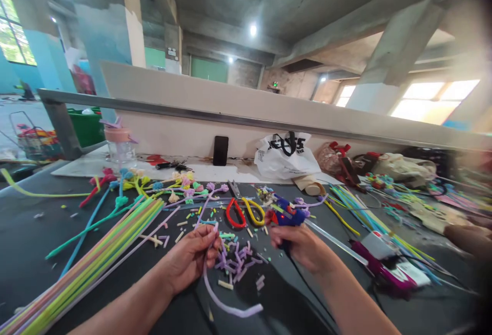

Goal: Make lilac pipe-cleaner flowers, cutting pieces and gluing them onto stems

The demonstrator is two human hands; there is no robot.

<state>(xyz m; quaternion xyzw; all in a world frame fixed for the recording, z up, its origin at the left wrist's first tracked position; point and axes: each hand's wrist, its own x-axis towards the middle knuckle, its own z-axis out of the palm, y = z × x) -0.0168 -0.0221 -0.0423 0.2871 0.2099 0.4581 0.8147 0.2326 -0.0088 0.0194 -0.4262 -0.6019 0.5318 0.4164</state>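
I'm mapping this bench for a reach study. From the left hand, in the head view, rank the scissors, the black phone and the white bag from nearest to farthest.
1. Scissors, on the table just beyond the left hand.
2. Black phone, propped upright against the back wall.
3. White bag, at the wall, further right.

Lilac pipe cleaner [226,301], blue, perhaps red-trimmed glue gun [289,216], red and yellow scissors [245,213], dark tabletop [31,242]

Your dark table [34,242] carries pipe cleaners [88,258] at near left, scissors [244,211] mid-table, and a white bag [286,156] far back.
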